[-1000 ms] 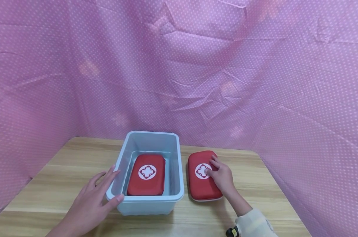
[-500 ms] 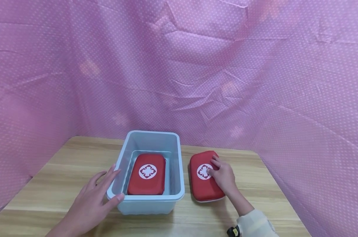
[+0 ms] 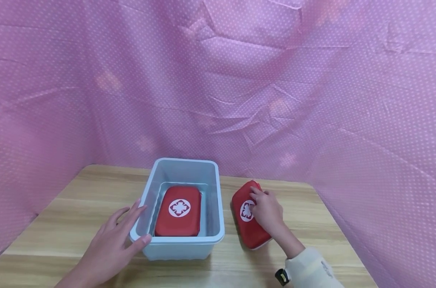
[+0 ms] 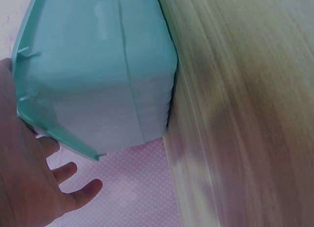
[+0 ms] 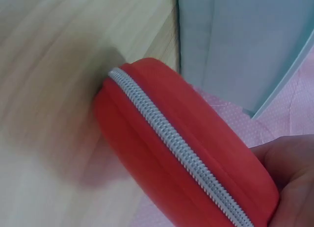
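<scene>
Head view: your right hand (image 3: 270, 212) grips the red rounded-rectangle case (image 3: 253, 232) with a white cross emblem, tilted at the wooden table (image 3: 318, 224), just right of the pale blue plastic bin (image 3: 179, 240). Your left hand (image 3: 111, 245) lies spread at the bin's near-left corner. A matching red case (image 3: 178, 226) lies inside. The gripped case looks light, semi-stiff and hardly fragile; its matte cover should resist slipping.

Left wrist view: your left fingers are well apart beside the rim; the bin's walls look thin, so steady it gently.

Right wrist view: a silvery zipper (image 5: 171, 138) faces the camera. You cannot tell whether the lower edge touches wood. Mid-length, across both long sides, is probably the best hold.
</scene>
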{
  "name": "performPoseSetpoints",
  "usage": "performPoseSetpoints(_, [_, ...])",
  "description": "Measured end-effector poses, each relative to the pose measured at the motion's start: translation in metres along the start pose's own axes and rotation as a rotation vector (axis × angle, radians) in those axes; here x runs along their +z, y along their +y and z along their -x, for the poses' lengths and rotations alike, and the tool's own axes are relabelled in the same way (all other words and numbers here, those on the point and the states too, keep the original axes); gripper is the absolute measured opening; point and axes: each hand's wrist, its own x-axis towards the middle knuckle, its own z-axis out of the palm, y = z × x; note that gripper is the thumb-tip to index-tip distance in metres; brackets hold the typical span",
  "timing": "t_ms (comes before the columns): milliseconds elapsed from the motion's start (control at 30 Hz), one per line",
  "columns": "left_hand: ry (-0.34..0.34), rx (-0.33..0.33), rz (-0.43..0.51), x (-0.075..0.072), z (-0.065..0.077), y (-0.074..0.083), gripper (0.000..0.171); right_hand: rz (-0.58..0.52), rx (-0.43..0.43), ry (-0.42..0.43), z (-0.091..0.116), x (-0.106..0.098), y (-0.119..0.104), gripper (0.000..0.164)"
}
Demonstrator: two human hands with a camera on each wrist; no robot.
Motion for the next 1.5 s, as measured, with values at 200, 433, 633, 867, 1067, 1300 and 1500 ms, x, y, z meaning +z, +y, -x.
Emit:
performPoseSetpoints(200, [-0.004,0.000,-0.007,0.000,-0.001,-0.001,0.075,0.034,-0.003,-0.019,0.000,0.002,-0.006,0.038])
performPoseSetpoints(433, [0.001,0.004,0.000,0.002,-0.002,-0.002,0.074,-0.111,0.044,-0.126,0.002,0.005,-0.005,0.035])
performPoseSetpoints(633, [0.005,0.005,0.000,0.003,-0.002,-0.001,0.074,-0.306,0.106,-0.184,0.004,0.013,0.005,0.039])
performPoseSetpoints(867, [-0.002,-0.008,0.008,0.004,-0.001,0.001,0.073,-0.562,0.253,-0.158,0.006,0.022,0.016,0.045])
performPoseSetpoints(1067, [-0.011,-0.015,0.011,0.001,0.000,0.003,0.074,-0.746,0.378,-0.154,0.011,0.028,0.022,0.046])
performPoseSetpoints(1300, [-0.019,-0.020,0.017,0.000,0.001,0.005,0.074,-0.823,0.441,-0.153,0.018,0.038,0.035,0.044])
performPoseSetpoints(1500, [-0.011,-0.016,0.004,0.001,0.002,0.005,0.073,-0.835,0.441,-0.136,0.025,0.049,0.045,0.043])
